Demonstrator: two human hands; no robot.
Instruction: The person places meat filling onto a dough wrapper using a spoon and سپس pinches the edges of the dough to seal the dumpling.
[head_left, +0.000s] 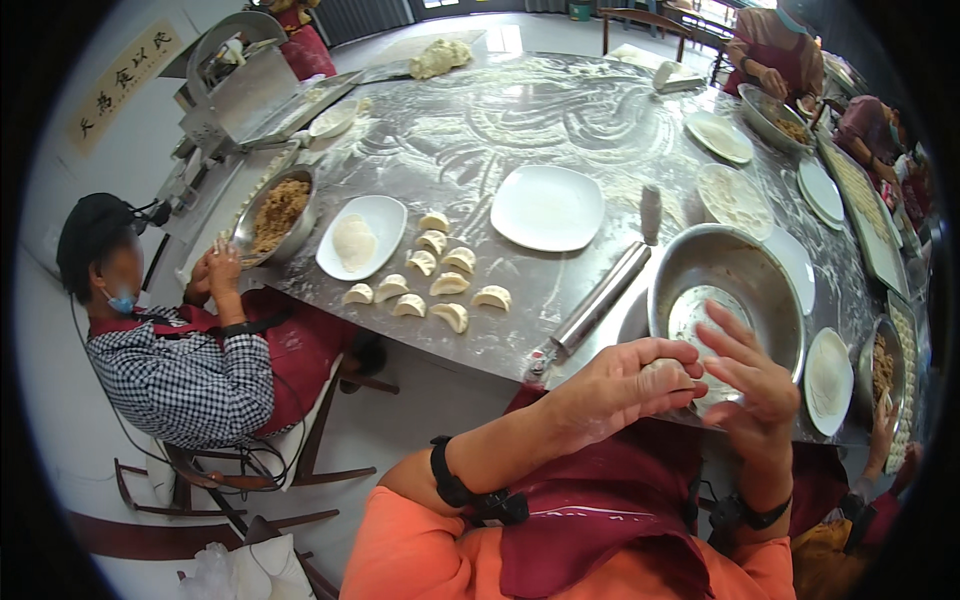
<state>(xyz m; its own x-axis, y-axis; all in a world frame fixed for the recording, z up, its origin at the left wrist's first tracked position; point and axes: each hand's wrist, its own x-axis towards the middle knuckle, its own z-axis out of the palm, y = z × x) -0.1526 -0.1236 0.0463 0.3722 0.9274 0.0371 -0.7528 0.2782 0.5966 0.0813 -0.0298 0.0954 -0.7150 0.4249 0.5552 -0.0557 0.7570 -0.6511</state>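
My left hand (626, 382) is raised above the table's near edge, its fingers curled and the thumb across them. A small pale patch by the thumb may be dough, but the fingers hide whatever is inside. Facing it, my right hand (754, 386) has its fingers spread, with nothing visible in them. Both hands are in front of a large stainless steel bowl (784, 300) with pale smears on its bottom. Left of the bowl lies a metal rolling pin (604, 296). Several crimped dumplings (450, 283) sit on the steel table (420, 341) farther left.
A white square plate (547, 208) lies beyond the dumplings; another plate (386, 217) holds round wrappers (354, 242). On the left, a seated person (187, 360) works beside a bowl of filling (281, 214). A plate of wrappers (828, 375) and another filling bowl (883, 364) stand right.
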